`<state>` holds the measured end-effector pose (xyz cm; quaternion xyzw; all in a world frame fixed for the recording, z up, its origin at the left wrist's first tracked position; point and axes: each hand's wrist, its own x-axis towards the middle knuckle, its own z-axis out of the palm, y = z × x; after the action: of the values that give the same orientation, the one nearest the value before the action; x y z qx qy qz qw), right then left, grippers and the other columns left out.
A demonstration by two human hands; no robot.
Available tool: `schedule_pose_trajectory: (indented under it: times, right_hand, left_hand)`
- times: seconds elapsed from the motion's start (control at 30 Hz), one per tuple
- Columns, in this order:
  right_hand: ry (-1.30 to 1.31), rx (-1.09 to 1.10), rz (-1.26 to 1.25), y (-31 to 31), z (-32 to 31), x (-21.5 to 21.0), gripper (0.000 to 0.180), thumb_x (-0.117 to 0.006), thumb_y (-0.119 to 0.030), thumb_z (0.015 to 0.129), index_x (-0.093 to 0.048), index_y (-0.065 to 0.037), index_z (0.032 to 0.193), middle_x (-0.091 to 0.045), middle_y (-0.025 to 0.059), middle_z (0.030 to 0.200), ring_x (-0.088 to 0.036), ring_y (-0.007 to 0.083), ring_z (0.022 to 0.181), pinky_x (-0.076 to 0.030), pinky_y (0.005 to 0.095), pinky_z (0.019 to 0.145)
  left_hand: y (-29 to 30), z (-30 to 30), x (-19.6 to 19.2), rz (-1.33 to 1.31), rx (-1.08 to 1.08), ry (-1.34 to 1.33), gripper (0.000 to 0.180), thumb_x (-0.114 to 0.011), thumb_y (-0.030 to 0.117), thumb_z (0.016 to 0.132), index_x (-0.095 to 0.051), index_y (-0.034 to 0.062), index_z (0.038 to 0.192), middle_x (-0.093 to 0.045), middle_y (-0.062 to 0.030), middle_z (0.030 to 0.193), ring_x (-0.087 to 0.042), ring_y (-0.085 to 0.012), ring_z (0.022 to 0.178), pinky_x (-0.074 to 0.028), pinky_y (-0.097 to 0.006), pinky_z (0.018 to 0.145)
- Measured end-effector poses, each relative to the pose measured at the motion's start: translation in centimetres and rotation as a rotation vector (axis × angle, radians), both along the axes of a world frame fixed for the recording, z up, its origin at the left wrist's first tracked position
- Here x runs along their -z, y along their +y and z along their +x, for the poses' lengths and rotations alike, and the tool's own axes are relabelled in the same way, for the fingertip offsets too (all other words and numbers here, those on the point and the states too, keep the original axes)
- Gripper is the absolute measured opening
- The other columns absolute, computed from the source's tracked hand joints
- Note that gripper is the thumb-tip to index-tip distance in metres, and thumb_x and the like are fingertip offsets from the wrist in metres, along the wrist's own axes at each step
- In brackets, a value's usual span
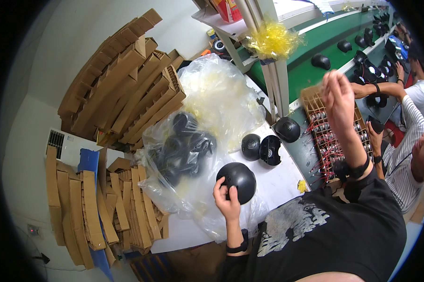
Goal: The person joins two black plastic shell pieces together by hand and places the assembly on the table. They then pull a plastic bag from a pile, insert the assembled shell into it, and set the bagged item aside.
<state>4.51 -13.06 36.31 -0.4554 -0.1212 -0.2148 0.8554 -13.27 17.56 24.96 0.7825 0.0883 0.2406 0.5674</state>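
My left hand [226, 195] grips a round black dome-shaped shell [239, 180] just above the white table [282, 181], beside a clear plastic bag [179, 160] full of more black shells. My right hand [338, 94] is raised and blurred over a cardboard grid box [325, 136] holding several small parts with red wires; its fingers look bunched, and I cannot tell if they hold anything. Two black shells [261, 148] lie on the table beyond the left hand, and another black shell [287, 129] sits at the table's right edge.
Stacks of folded cardboard [123, 84] and more cardboard [99, 207] stand at the left. A green conveyor [315, 51] carries black parts at upper right. Another person in a striped shirt [404, 145] works at the right. A yellow plastic tuft [270, 40] hangs on a white post.
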Motion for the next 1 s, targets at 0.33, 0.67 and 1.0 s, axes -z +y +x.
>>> schedule_pose_trajectory:
  times: [0.33, 0.67, 1.0]
  right_hand:
    - [-0.430, 0.623, -0.841, 1.8, 11.2, -2.5, 0.027, -0.070, -0.012, 0.078, -0.057, -0.002, 0.100, -0.059, 0.0067, 0.090, -0.056, 0.0145, 0.080, -0.046, 0.0259, 0.072]
    - [-0.627, -0.296, -1.037, 4.2, -2.2, -1.0, 0.078, -0.073, -0.034, 0.074, -0.036, 0.000, 0.133, -0.039, 0.0212, 0.136, -0.038, 0.0359, 0.126, -0.028, 0.0447, 0.106]
    - [-0.124, -0.958, -0.657, 5.2, -3.3, 6.1, 0.079, -0.077, -0.035, 0.069, -0.040, -0.002, 0.131, -0.049, 0.0126, 0.126, -0.046, 0.0252, 0.118, -0.037, 0.0372, 0.099]
  left_hand:
    - [-2.2, -1.0, -3.6, -0.291, 0.260, -0.149, 0.053, -0.062, 0.030, 0.084, -0.040, -0.0059, 0.116, -0.063, -0.0174, 0.096, -0.061, -0.0174, 0.085, -0.047, -0.026, 0.077]
    - [-1.6, -0.9, -5.8, -0.769, 0.467, 0.046, 0.057, -0.063, 0.032, 0.084, -0.039, -0.0044, 0.120, -0.062, -0.0171, 0.099, -0.061, -0.0181, 0.086, -0.049, -0.027, 0.076]
    - [-1.4, 2.3, -5.4, -0.952, 0.739, 0.312, 0.070, -0.051, 0.056, 0.086, -0.036, 0.0035, 0.130, -0.042, -0.0009, 0.077, -0.043, -0.0112, 0.068, -0.039, -0.031, 0.091]
